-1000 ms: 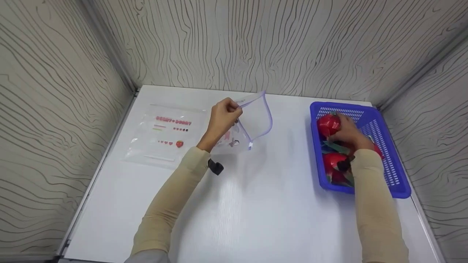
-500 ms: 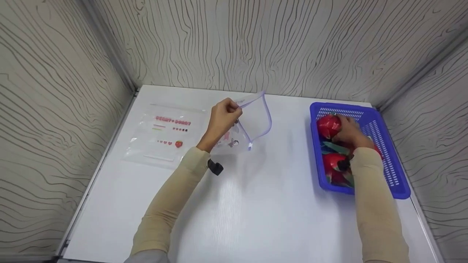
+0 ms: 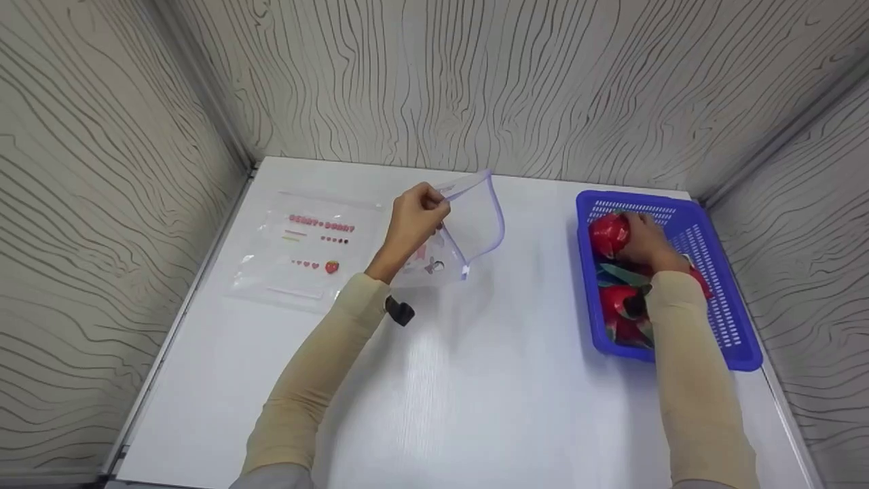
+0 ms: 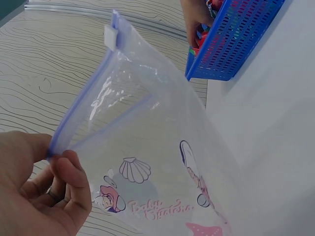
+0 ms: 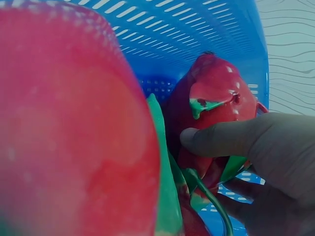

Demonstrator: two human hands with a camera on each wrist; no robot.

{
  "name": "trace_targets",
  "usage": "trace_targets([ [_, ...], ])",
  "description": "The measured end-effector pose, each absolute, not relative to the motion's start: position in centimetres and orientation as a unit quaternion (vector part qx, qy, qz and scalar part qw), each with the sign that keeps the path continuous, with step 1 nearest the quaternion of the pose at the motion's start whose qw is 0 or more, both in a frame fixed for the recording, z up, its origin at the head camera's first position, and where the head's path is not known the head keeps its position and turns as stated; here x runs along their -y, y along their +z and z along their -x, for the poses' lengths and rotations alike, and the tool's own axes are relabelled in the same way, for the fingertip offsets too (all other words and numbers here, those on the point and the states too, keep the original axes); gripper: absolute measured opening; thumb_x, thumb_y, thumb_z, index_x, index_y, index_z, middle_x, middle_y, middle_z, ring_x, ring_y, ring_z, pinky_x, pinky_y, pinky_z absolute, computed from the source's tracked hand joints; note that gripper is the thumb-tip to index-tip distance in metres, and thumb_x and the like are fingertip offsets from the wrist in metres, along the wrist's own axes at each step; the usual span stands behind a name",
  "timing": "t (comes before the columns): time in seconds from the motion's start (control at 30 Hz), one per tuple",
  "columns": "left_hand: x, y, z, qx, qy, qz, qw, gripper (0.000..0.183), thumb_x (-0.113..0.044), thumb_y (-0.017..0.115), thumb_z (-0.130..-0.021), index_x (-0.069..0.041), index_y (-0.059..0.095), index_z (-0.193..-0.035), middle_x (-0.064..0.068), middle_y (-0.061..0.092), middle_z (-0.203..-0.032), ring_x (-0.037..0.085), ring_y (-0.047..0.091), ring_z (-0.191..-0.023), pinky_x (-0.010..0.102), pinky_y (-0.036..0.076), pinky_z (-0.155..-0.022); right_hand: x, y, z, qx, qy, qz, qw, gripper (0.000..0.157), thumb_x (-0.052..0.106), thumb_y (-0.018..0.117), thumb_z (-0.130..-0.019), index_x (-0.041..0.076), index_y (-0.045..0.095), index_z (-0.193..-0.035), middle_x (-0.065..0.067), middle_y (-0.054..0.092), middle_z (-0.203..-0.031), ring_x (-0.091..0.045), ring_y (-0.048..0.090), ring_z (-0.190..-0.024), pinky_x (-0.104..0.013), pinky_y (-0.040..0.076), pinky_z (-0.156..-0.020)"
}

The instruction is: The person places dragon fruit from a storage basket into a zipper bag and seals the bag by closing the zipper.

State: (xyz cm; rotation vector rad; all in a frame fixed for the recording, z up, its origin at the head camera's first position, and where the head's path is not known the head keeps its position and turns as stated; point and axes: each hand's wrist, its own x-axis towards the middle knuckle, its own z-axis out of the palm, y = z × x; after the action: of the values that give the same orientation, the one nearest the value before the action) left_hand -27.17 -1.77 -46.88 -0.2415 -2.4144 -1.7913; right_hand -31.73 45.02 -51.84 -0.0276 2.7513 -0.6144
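My left hand [image 3: 415, 216] pinches the top edge of a clear zip bag [image 4: 147, 123] between thumb and fingers. The bag's purple-lined mouth gapes to the right, and a white slider [image 4: 110, 38] sits at one end of the zip. Printed on the bag are a shell and pink lettering. Inside the blue basket [image 3: 730, 292], my right hand [image 3: 645, 239] grips a red dragon fruit [image 5: 216, 93] with green-tipped scales. Its thumb lies across the fruit, and the other fingers are partly hidden behind it. Another large red fruit [image 5: 74, 123] is close to the right wrist camera.
A second clear bag [image 3: 309, 248] with red strawberry print lies flat on the left of the white table [image 3: 461, 407]. More red fruit [image 3: 621, 305] with green leaves lies at the basket's left side. Wood-patterned panels [image 3: 434, 81] enclose the table at the back and sides.
My right hand has shifted very slightly to the left with the dragon fruit, still within the basket. The left hand and the bag stay in place.
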Motion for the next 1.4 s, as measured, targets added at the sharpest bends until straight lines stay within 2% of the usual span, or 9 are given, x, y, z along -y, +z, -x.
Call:
trace_targets([
  [0.17, 1.80, -46.99, 27.16, 0.798, -0.594, 0.079, 0.067, 0.008, -0.006, 0.065, -0.097, 0.001, 0.068, -0.098, 0.001, 0.065, -0.078, 0.009, 0.063, -0.060, 0.019, 0.054, -0.056, -45.01, -51.92, 31.77, -0.966, -0.210, 0.015, 0.150, 0.096, 0.011, 0.077, -0.089, -0.005, 0.017, -0.163, -0.044, 0.014, -0.161, -0.068, 0.021, -0.147, -0.084, 0.025, -0.117],
  [0.43, 1.82, -47.10, 27.06, 0.801, -0.591, 0.078, 0.061, 0.009, -0.007, 0.066, -0.097, 0.002, 0.069, -0.100, 0.001, 0.065, -0.080, 0.009, 0.062, -0.063, 0.019, 0.054, -0.058, -44.57, -52.11, 31.94, -0.965, -0.196, 0.004, 0.173, 0.102, 0.011, 0.076, -0.088, -0.004, 0.011, -0.164, -0.043, 0.006, -0.162, -0.070, 0.019, -0.146, -0.085, 0.027, -0.115],
  [0.87, 1.92, -47.21, 27.24, 0.796, -0.596, 0.083, 0.062, 0.006, -0.005, 0.064, -0.097, -0.001, 0.068, -0.098, 0.000, 0.065, -0.077, 0.008, 0.063, -0.059, 0.019, 0.054, -0.056, -44.93, -52.44, 32.33, -0.972, -0.192, 0.022, 0.132, 0.094, 0.014, 0.080, -0.086, -0.008, 0.025, -0.158, -0.044, 0.019, -0.157, -0.068, 0.026, -0.143, -0.084, 0.029, -0.115],
  [1.1, 1.93, -47.25, 27.34, 0.792, -0.602, 0.081, 0.067, 0.007, -0.006, 0.065, -0.096, 0.001, 0.068, -0.097, 0.001, 0.066, -0.077, 0.008, 0.063, -0.059, 0.019, 0.054, -0.055, -44.92, -52.40, 32.46, -0.970, -0.198, -0.001, 0.143, 0.097, 0.013, 0.081, -0.086, -0.003, 0.022, -0.162, -0.042, 0.017, -0.161, -0.067, 0.024, -0.145, -0.084, 0.028, -0.115],
  [1.4, 2.07, -47.18, 27.34, 0.798, -0.594, 0.078, 0.065, 0.009, -0.006, 0.065, -0.096, 0.001, 0.069, -0.099, 0.001, 0.066, -0.078, 0.008, 0.062, -0.060, 0.018, 0.053, -0.056, -45.21, -52.56, 32.54, -0.971, -0.194, 0.000, 0.142, 0.099, 0.013, 0.082, -0.087, -0.005, 0.021, -0.162, -0.043, 0.018, -0.161, -0.066, 0.024, -0.147, -0.083, 0.027, -0.116],
])
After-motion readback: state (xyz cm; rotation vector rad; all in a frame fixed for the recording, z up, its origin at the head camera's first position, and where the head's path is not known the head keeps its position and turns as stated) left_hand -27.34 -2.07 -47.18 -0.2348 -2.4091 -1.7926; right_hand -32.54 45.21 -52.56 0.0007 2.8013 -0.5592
